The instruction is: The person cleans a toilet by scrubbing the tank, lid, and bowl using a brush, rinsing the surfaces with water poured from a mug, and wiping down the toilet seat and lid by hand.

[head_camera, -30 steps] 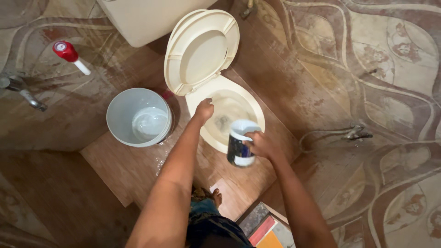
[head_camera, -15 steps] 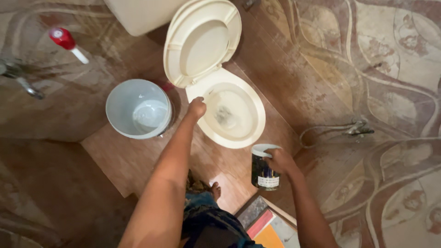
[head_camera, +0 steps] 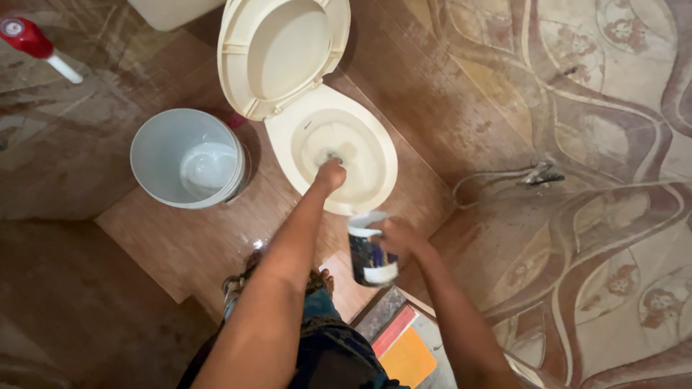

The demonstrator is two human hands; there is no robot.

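1. The fingers of the left hand [head_camera: 331, 174] are curling shut into a fist down inside the toilet bowl [head_camera: 375, 137]; something small and dark is showing just past the knuckles, but what they are gripping is too hidden to tell.
2. The fingers of the right hand [head_camera: 395, 236] are wrapping closed round the side of a dark cylindrical container [head_camera: 370, 249] with a white rim and a pale label, holding it roughly upright in the air just beside the bowl's near edge, probably so that it is staying within reach while the other arm is working.
3. The seat and lid [head_camera: 277, 50] are standing raised against the cistern, leaving the bowl open to the reaching arm.
4. A grey bucket [head_camera: 189, 158] with water in it is sitting on the brown floor just beside the bowl, on the left arm's side. A red-capped bottle [head_camera: 32, 42] is lying well apart at the upper left.
5. Compared with half a second ago, the left hand is reaching deeper, from the rim to the middle of the bowl, and the container is being held nearer the bowl's edge.
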